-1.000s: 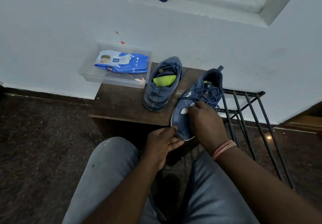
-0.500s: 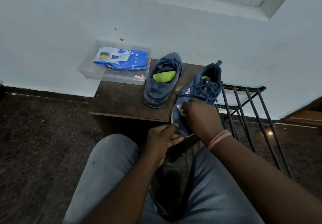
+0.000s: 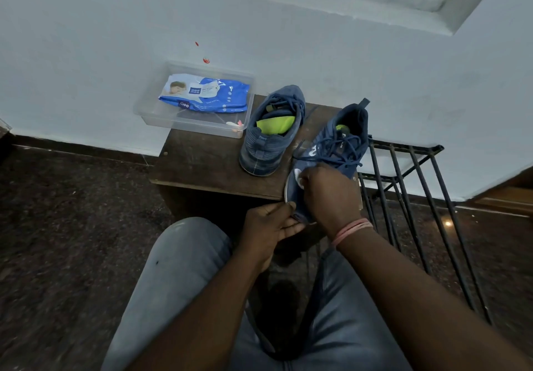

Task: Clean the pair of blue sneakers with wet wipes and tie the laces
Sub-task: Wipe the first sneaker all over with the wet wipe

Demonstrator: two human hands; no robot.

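Pressing a white wipe (image 3: pixel 298 178) onto the near sneaker (image 3: pixel 331 151), right hand (image 3: pixel 328 194) is curled round it. Left hand (image 3: pixel 268 226) is pinching the toe. Wipes pack (image 3: pixel 204 95) is reading "mee mee".

bare stool top (image 3: pixel 202 165) left of sneakers, clear tray (image 3: pixel 150 114) behind, metal rack (image 3: pixel 403 168) right

Blue sneakers (image 3: pixel 272 131) (image 3: pixel 331 151) on stool, laces untied; wipes pack (image 3: pixel 204 95) in tray.
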